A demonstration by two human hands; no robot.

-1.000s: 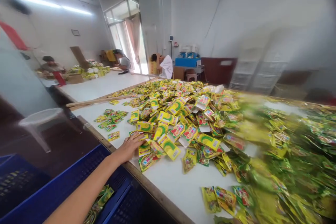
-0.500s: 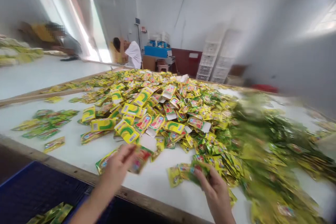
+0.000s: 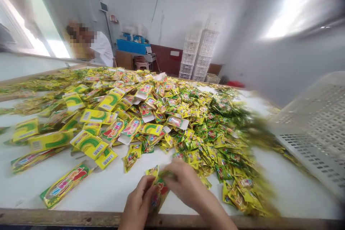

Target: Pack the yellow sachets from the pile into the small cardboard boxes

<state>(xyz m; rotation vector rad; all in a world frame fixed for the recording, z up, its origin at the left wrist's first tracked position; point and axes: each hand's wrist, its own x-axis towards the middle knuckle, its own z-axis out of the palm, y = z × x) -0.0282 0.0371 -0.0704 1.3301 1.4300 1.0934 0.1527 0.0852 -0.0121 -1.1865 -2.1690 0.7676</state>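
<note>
Close to the table's front edge, my left hand is closed round a small printed carton, yellow and green with red. My right hand bends over the carton's upper end, its fingers closed on candy sachets that are mostly covered and slightly blurred. A yellow sachet pokes up between the two hands. To the left lies a long flat carton with the same print. Beyond my hands rises a big heap of cartons on the left and loose yellow-green sachets on the right.
A white perforated plastic basket stands tilted at the right. The wooden table rim runs along the front. At the back are stacked white crates, a blue machine and a person in a white top.
My view has turned right and the basket has come into sight. My hands, apart before, have come together; the sachets from my right hand are now at the carton in my left.
</note>
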